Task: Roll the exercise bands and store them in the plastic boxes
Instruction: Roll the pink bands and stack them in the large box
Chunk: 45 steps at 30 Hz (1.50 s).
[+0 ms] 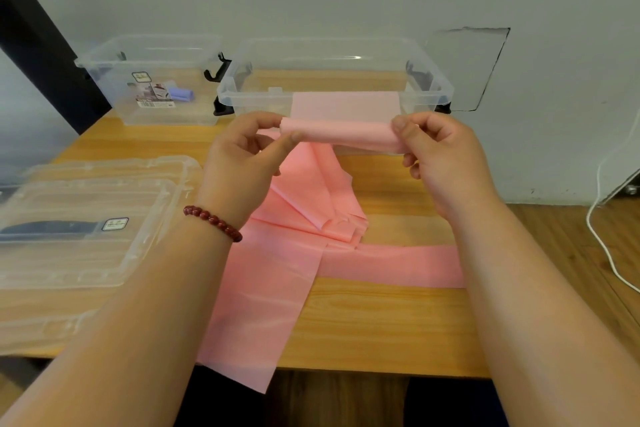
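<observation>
**A:** What could have gone wrong from there?

**B:** I judged the roll [339, 135] likely to loosen or cone out. Only its two ends were held, so any slack in the middle could have let the turns slip sideways. The unrolled part of the pink band [277, 288] lay creased and folded on the table [381, 322], on the person's side of the empty clear box [256, 99]. One length ran off to the right, another hung over the table's near edge. Those folds could have wound in crooked.

**A:** And where did the band sit against the fingers?

**B:** The roll hung in the air just in front of that box, level with its front wall. The left hand [242, 163] pinched the left end, forefinger above and thumb [291, 139] below. The right hand [440, 156] pinched the right end, thumb [401, 125] on top and the other fingers curled beneath. A flat flap stood up behind the roll; I could not tell whether it touched the box.

**A:** Anything stored yet?

**B:** A blue roll [180, 94] lay in the second box [104, 59], left of the empty one.
</observation>
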Each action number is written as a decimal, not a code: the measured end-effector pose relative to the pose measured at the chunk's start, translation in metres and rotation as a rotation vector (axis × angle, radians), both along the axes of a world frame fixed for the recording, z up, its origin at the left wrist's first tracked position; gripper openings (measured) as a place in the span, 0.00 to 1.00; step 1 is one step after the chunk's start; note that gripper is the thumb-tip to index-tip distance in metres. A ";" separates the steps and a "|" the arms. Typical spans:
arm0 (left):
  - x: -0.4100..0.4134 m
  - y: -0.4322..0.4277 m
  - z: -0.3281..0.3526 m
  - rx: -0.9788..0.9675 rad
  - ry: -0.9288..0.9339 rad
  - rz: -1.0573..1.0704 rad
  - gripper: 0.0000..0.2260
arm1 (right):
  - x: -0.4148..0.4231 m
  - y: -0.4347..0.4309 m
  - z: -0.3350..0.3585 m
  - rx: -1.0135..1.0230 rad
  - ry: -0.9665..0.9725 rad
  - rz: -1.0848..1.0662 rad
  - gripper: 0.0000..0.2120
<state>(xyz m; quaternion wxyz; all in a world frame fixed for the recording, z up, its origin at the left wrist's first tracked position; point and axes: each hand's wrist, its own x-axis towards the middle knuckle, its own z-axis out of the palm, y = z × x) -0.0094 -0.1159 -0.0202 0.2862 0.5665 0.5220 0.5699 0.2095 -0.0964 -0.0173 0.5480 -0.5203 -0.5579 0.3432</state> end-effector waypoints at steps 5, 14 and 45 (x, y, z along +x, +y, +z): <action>0.004 -0.001 0.002 0.010 -0.098 -0.046 0.08 | -0.003 0.000 0.002 -0.031 0.029 0.029 0.07; 0.005 -0.001 -0.002 -0.021 -0.120 0.033 0.05 | -0.001 -0.002 0.001 0.026 0.085 0.138 0.11; 0.002 0.002 0.016 0.034 -0.094 -0.028 0.10 | 0.001 0.003 0.016 0.118 0.048 0.056 0.07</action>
